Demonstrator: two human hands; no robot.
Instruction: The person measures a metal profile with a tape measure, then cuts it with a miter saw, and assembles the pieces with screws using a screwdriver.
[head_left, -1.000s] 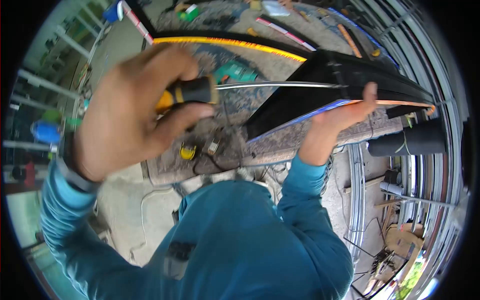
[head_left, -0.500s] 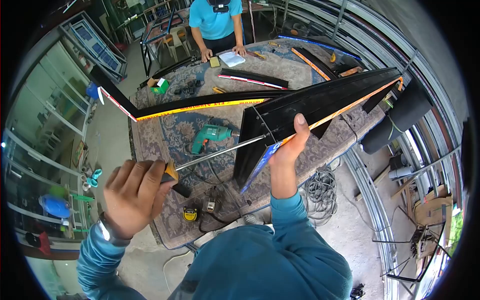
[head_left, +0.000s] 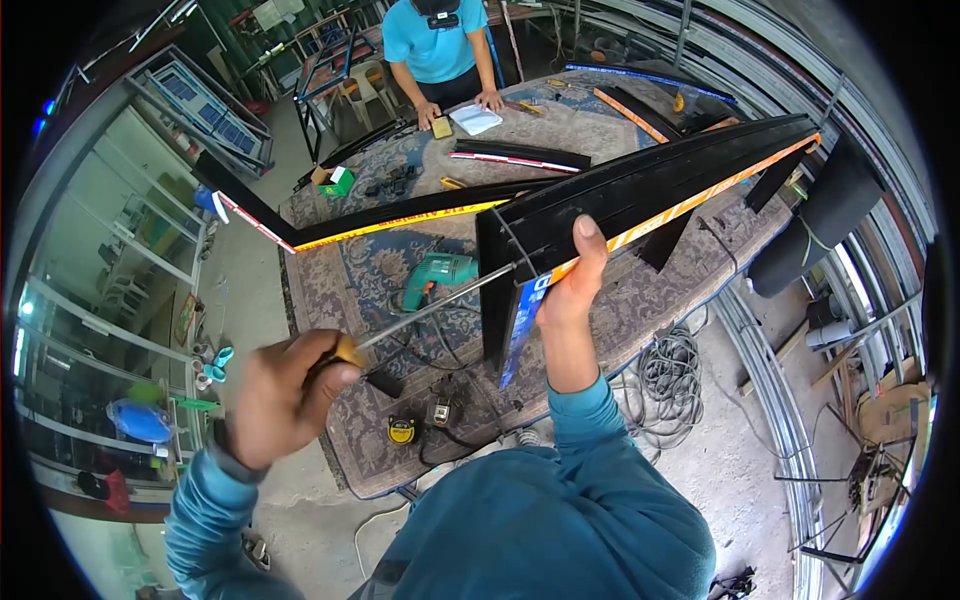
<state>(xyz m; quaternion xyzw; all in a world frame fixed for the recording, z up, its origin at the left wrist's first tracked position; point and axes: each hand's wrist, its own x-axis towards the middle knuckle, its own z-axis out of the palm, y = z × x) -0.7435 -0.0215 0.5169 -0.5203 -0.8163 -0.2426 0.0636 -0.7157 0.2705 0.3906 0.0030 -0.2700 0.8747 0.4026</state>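
My left hand (head_left: 285, 400) is wrapped round the yellow handle of a long screwdriver (head_left: 415, 318). Its shaft points up and to the right, and the tip meets the corner of a black aluminium frame (head_left: 640, 190). My right hand (head_left: 575, 285) grips that frame close to the corner, thumb on the upper face and the other fingers hidden beneath. Orange and blue tape runs along the frame's edges. Behind the shaft, a green power drill (head_left: 438, 278) lies on the table. Whether the tip sits in a screw is too small to tell.
A carpet-covered table (head_left: 330, 400) carries a tape measure (head_left: 401, 430), a green box (head_left: 335, 182) and a black piece with yellow tape (head_left: 400, 222). Across it stands a co-worker (head_left: 435, 50), hands by a white paper (head_left: 475, 120). Coiled cable (head_left: 668, 385) lies on the floor.
My left hand has turned about the screwdriver handle, its fingers and thumb in a different position. The whole view has shifted slightly; my right hand still grips the frame.
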